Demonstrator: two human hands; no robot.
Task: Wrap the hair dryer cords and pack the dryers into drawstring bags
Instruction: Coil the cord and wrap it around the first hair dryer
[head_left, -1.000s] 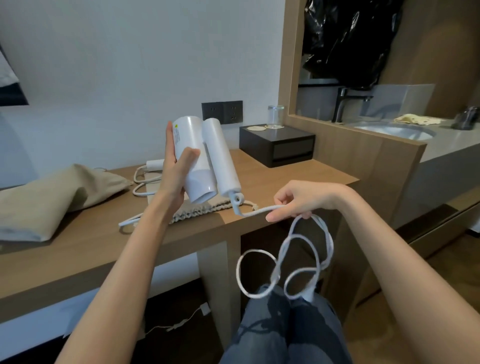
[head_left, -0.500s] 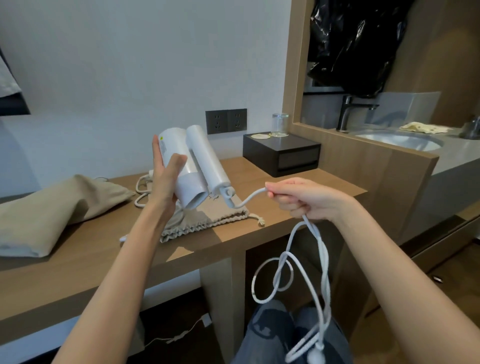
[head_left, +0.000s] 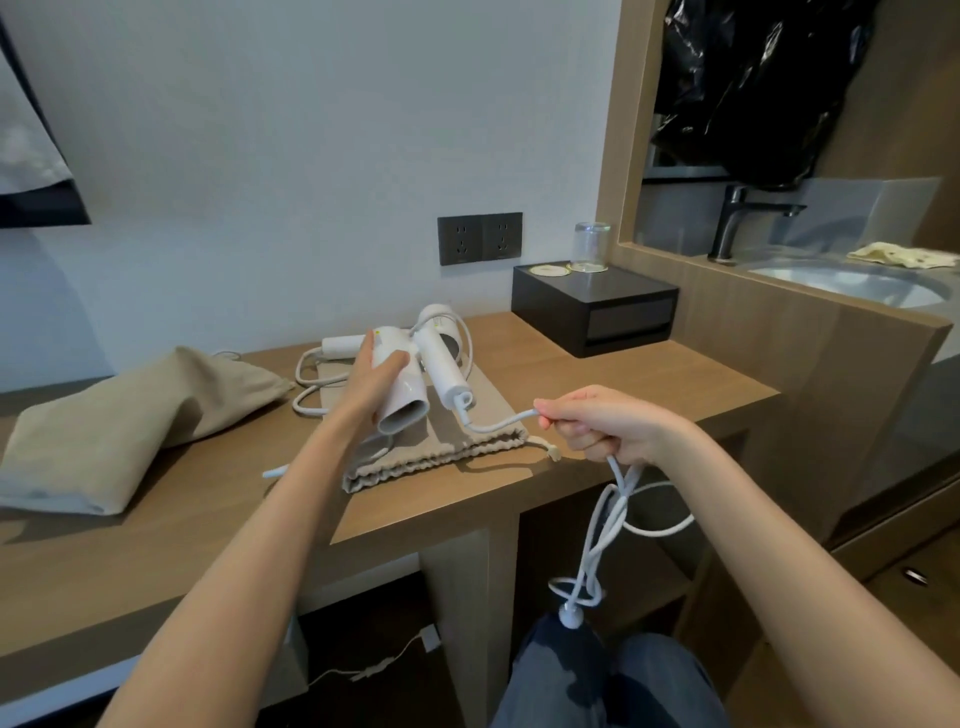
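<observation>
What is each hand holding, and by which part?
Left hand grips the hair dryer by its barrel; right hand grips its cord near the handle end.

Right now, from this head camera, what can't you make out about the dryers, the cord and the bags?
All in the head view:
Stuffed bag: the cloth hides its contents.
Second dryer: partly hidden behind the held dryer and the left hand.
Cord: the stretch inside the right hand is hidden by the curled fingers.
Held dryer: its printed markings are too small to read.
Plug: too small and dim to show its prongs.
</observation>
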